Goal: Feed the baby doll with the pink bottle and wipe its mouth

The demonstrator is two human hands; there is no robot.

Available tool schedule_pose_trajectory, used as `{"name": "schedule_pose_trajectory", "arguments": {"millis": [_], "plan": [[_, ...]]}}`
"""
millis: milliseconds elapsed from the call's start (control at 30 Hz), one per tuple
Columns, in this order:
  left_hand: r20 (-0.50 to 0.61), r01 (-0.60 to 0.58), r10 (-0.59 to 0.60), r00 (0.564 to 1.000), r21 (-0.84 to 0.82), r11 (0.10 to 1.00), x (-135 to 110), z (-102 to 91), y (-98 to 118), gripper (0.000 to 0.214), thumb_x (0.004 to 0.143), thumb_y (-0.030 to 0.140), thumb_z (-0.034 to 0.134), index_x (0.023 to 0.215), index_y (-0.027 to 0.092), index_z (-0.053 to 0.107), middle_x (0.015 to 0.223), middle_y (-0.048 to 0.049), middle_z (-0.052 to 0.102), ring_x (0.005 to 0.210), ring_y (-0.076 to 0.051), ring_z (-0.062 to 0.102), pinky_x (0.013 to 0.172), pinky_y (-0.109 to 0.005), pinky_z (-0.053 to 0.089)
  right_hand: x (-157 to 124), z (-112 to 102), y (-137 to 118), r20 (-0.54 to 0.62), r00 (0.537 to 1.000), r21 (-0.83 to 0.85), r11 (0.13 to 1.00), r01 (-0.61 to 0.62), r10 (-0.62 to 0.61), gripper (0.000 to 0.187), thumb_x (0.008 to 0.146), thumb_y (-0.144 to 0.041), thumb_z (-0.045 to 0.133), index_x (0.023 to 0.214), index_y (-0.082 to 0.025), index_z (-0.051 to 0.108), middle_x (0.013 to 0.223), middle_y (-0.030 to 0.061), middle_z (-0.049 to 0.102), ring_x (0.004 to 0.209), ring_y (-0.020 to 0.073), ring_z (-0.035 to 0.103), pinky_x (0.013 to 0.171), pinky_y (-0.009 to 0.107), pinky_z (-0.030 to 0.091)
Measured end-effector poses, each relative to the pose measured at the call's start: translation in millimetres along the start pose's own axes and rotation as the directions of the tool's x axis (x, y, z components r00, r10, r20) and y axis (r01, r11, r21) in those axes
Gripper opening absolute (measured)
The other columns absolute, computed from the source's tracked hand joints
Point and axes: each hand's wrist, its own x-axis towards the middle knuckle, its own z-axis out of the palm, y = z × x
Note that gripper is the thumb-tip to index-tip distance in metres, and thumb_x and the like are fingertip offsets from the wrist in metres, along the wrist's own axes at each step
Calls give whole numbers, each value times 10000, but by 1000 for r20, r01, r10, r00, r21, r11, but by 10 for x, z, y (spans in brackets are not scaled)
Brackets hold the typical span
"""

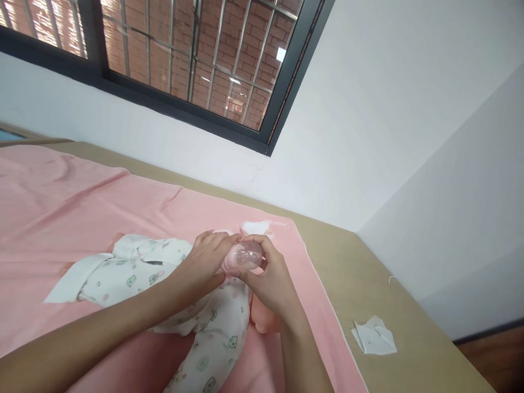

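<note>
A baby bottle (245, 256) with a clear rounded end and a pink band is held between my two hands. My left hand (210, 254) is closed over its pink part, which the fingers mostly cover. At the clear end, my right hand (268, 270) grips with thumb and fingers on either side. Beneath both hands lies a doll (216, 316) in white clothes printed with small green and pink figures. Its head is largely hidden behind my right hand and wrist; an orange-pink part shows beside the wrist.
The doll lies on a pink blanket (49, 207) spread over a tan tabletop (327, 256). A folded white tissue (374, 335) rests on the tabletop at right. Behind are a white wall (347, 136) and a dark-framed, barred window (184, 103).
</note>
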Motion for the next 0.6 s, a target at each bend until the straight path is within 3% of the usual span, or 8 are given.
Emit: {"name": "schedule_pose_trajectory", "arguments": {"millis": [200, 367, 467, 600], "plan": [[-24, -6, 6, 1000, 33, 999, 20, 18, -46, 645, 701, 61, 469, 1327, 208, 412, 1217, -68, 604, 1180, -246, 519, 1075, -443, 308, -8, -13, -33, -47, 999, 58, 998, -2, 5, 448, 670, -242, 764, 1074, -260, 571, 1117, 14, 652, 1006, 176, 634, 863, 324, 536], [-45, 55, -52, 998, 70, 996, 100, -96, -148, 566, 774, 197, 531, 1327, 189, 410, 1290, -86, 591, 1196, -253, 534, 1146, -485, 202, 28, -334, -25, -273, 961, 112, 990, 85, -52, 481, 697, -272, 760, 1135, -274, 563, 1262, 40, 585, 1149, 191, 579, 957, 340, 504], [-82, 143, -138, 987, 61, 988, 161, -245, -182, 616, 786, 350, 601, 1341, 176, 397, 1278, -107, 599, 1184, -290, 544, 1112, -483, 278, 144, -692, 290, -444, 894, 53, 994, 93, -60, 585, 687, -309, 751, 1230, -258, 540, 1344, 77, 533, 1170, 210, 563, 978, 361, 487], [-115, 292, -285, 952, 53, 955, 229, -407, -235, 547, 785, 445, 611, 1256, 208, 464, 1078, -82, 678, 1054, -334, 601, 954, -471, 415, 280, -1108, 1146, -651, 759, -47, 997, -60, 15, 685, 669, -305, 673, 1319, -191, 487, 1323, 121, 553, 1155, 234, 568, 975, 374, 473]]}}
